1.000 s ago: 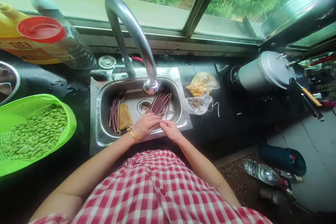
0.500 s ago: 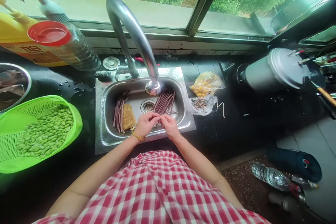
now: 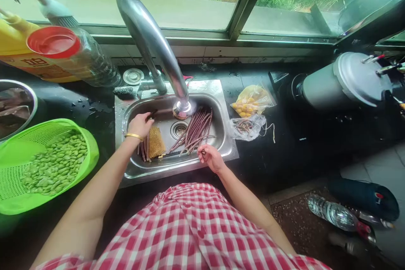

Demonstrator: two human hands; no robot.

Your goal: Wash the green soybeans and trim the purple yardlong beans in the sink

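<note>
In the steel sink [image 3: 225,145], purple long beans lie in two groups. My left hand [image 3: 141,125], with a yellow bangle at its wrist, is over the left group of purple long beans [image 3: 144,149]. Its fingers are closed at the upper ends of these beans. A tan mesh scrubbing pad [image 3: 156,141] lies beside that group. My right hand [image 3: 211,158] is curled at the sink's front rim, just below the larger right group of purple long beans [image 3: 198,128]. Something small and dark shows between its fingers, too small to name.
A faucet [image 3: 152,29] arches over the sink. Left stands a green basket [image 3: 47,128] of shelled green beans, with a red-lidded jar [image 3: 98,61] behind. Right lie a bag of yellow fruit [image 3: 249,103] and a crumpled clear bag [image 3: 249,128]; a pressure cooker [image 3: 325,86] stands farther right.
My hands, which met at the front of the sink, have parted. My left hand has moved left and away from me to the left beans; my right has shifted slightly right and nearer me.
</note>
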